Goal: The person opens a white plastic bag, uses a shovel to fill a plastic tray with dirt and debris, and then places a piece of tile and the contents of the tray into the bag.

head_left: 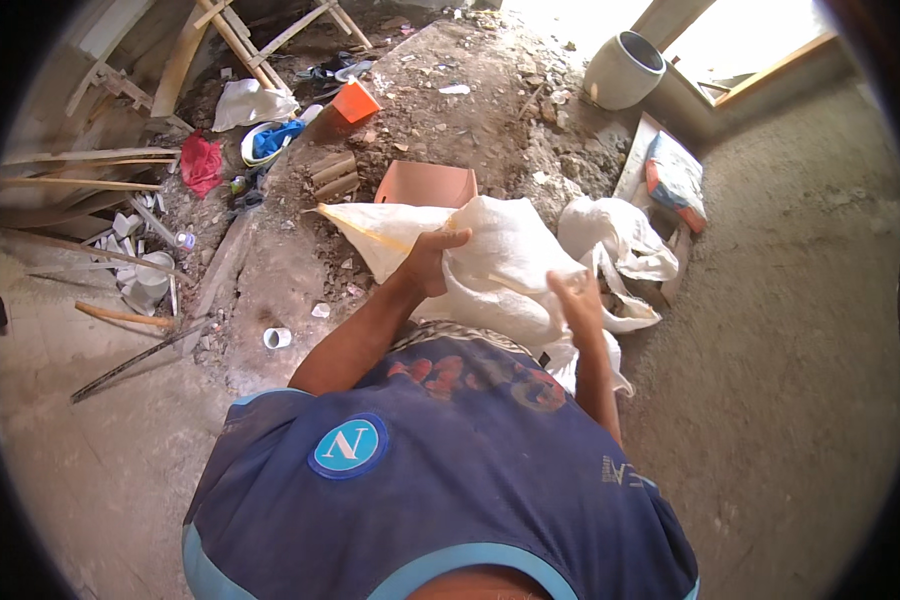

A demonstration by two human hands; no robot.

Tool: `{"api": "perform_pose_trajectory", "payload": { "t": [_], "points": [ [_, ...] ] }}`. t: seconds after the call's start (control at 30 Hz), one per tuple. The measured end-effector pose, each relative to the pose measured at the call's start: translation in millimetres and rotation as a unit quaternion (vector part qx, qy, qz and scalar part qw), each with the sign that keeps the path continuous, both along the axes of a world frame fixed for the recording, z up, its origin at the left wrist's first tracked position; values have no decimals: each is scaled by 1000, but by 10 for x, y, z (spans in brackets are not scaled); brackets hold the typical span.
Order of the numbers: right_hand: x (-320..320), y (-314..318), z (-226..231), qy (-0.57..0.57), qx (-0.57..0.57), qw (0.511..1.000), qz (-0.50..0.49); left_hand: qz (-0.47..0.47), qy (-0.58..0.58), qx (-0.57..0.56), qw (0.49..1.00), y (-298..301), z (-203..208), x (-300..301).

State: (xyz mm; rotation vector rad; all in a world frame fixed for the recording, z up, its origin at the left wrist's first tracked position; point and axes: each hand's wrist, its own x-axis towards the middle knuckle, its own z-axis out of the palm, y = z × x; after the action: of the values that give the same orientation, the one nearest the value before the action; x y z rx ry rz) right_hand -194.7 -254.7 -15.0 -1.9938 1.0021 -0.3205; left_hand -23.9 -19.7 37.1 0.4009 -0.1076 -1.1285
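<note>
A large white woven sack (505, 255) spreads in front of my body, with a yellow-edged corner stretching out to the left. My left hand (436, 262) is closed on the sack's left part, thumb on top and the fingers partly hidden by the cloth. At the sack's right side is my right hand (579, 300), slightly blurred, thumb and fingers held apart against the cloth. Whether it presses on the fabric I cannot tell. More crumpled white sacks (620, 238) lie just to the right, and an orange-brown open box or bin (426, 183) stands behind the sack.
A grey barrel-shaped container (625, 70) stands at the far right by an opening. A printed bag (676, 180) leans near the right wall. Leftward lie wooden boards (90, 184), a white bucket (148, 282), an orange container (355, 101) and a red cloth (201, 163). Rubble covers the ground ahead.
</note>
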Motion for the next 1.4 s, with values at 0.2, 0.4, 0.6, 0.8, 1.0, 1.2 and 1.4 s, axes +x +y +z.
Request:
{"api": "perform_pose_trajectory", "payload": {
  "t": [0.2,0.4,0.6,0.8,1.0,1.2,1.4],
  "points": [
    [212,-19,-146,-33,378,925,-5,0,17,11,1000,170,-118,70],
    [581,-262,330,-203,432,879,-12,-16,-364,301,881,605,57,272],
    [684,11,892,-153,343,920,109,8,-575,403,712,435,161,303],
    [629,291,1194,-160,357,917,80,-58,-612,385,688,-228,-105,-170],
    [362,-81,1373,150,-54,906,392,-42,-691,248,678,-106,-483,250],
    [171,-314,1003,120,-233,948,183,-161,-385,246,875,-320,-82,290],
    [238,-92,918,91,-168,968,165,-73,-309,198,927,-350,66,259]
  ]
}}
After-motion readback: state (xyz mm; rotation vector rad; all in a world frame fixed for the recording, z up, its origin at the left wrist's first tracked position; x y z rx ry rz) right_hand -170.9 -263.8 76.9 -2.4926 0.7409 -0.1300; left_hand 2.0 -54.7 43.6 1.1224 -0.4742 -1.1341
